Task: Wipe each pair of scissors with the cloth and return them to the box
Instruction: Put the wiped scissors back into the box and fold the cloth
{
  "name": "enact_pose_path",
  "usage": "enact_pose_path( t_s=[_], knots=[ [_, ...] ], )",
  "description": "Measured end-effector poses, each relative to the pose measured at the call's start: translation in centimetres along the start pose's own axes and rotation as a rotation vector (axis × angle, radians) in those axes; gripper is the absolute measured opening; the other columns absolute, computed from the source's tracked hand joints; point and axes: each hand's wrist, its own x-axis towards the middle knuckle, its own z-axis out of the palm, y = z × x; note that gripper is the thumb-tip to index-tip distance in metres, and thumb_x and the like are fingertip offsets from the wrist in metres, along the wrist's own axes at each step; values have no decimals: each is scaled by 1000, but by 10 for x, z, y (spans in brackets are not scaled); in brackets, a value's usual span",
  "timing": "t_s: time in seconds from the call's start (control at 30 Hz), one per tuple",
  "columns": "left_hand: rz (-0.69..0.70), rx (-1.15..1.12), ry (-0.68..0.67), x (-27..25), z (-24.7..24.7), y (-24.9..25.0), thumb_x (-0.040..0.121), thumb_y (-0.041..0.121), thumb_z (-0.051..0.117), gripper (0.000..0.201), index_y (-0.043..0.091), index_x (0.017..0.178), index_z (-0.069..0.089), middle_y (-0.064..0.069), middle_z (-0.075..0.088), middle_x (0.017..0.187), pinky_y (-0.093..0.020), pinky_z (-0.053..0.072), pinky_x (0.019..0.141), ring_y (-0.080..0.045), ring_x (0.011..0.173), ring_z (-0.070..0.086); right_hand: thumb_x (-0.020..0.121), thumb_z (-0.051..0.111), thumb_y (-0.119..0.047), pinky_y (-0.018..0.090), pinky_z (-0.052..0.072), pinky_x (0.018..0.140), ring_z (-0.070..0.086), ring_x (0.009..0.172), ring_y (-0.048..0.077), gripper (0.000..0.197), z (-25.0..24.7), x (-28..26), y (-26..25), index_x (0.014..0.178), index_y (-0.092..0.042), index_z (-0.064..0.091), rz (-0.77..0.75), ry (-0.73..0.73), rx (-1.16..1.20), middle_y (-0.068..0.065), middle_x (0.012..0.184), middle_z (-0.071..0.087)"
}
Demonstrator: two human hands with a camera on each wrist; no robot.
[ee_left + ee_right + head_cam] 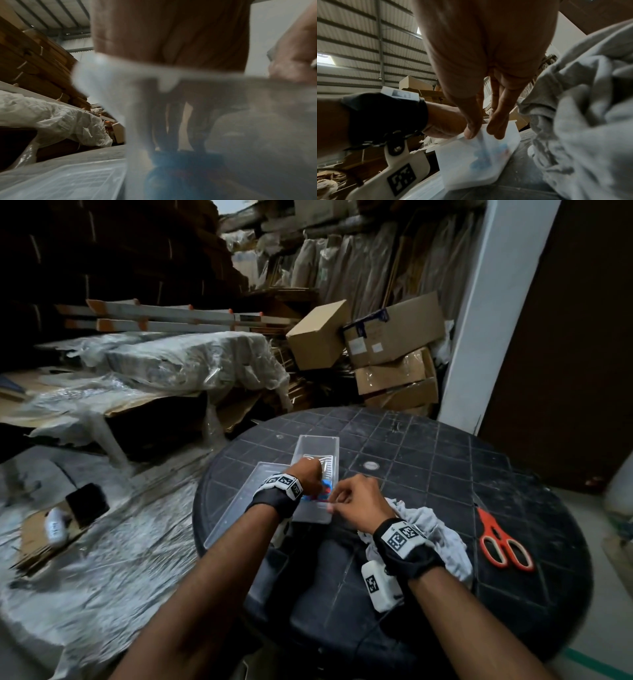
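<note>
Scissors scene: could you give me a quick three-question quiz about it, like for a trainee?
1. True or false: the orange scissors lie inside the clear box.
2. What lies under the right wrist: A) the grey cloth, B) a cardboard box, C) the box lid?
3. What colour shows inside the clear box, by the left hand?

Key: 1 false, they lie on the table. 2 A. 3 blue, with some red.

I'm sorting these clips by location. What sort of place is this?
Probably a storeroom or warehouse: stacked cardboard boxes, plastic-wrapped bundles and a corrugated metal roof surround the round table.
</note>
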Motion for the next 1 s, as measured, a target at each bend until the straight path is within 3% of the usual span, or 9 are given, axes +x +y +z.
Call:
enact_pose_path(
  t_s=[0.13,0.27,0.43,0.57,0.7,0.77,0.87,0.93,1.0],
  knots=[
    [-5,-19,90,-2,8,0,91,27,70,38,-4,112,66,-28,64,119,-40,51,85,-43,110,63,77,87,-11,9,43,61,60,65,-2,12,0,-1,1,80,-20,80,-1,7,6,-4,73,73],
    [71,-147,193,-9,0,0,93,22,67,28,2,112,72,-21,71,116,-38,51,92,-37,111,65,78,86,-13,10,45,63,58,59,-2,8,-6,-5,1,82,-17,81,-46,74,98,-3,71,73],
    [168,-548,383,-33,-17,38,88,27,70,19,12,96,77,-6,77,87,-33,54,77,-20,85,71,85,80,-10,5,42,62,58,61,-8,2,-37,-17,5,86,-10,79,-29,233,125,-3,75,71],
    [213,-698,363,-46,-15,91,89,25,71,12,16,93,76,1,72,74,-26,44,65,-11,70,65,90,79,-17,2,40,61,62,69,1,5,-78,-43,25,91,-13,77,71,342,101,-3,80,71],
    [249,-668,291,-56,4,143,90,27,72,15,15,97,78,-2,75,83,-26,49,70,-16,79,69,88,80,-22,30,54,83,70,90,22,14,-116,-79,80,95,-10,75,285,426,18,6,90,75],
    [269,-700,249,-59,18,169,91,24,72,12,15,96,77,1,72,79,-25,47,67,-13,71,65,89,78,-28,37,48,97,66,112,34,27,-126,-99,108,104,-7,72,419,364,-92,17,109,73],
    [291,-740,210,-59,38,199,89,26,72,6,21,90,75,4,71,77,-26,47,68,-11,70,63,87,75,-50,50,32,114,40,140,42,60,-127,-125,138,132,-15,58,643,206,-282,18,147,47],
    [277,-770,181,-58,47,211,86,30,72,8,23,88,75,5,73,79,-32,54,72,-11,72,65,84,74,-56,56,26,117,28,145,45,72,-125,-133,150,142,-23,48,712,130,-323,15,159,31],
    [267,-783,146,-58,49,219,85,31,72,8,25,89,75,4,74,82,-36,58,80,-12,79,69,85,75,-56,58,25,116,25,146,46,74,-122,-135,158,145,-25,45,738,89,-314,16,160,29]
  ],
)
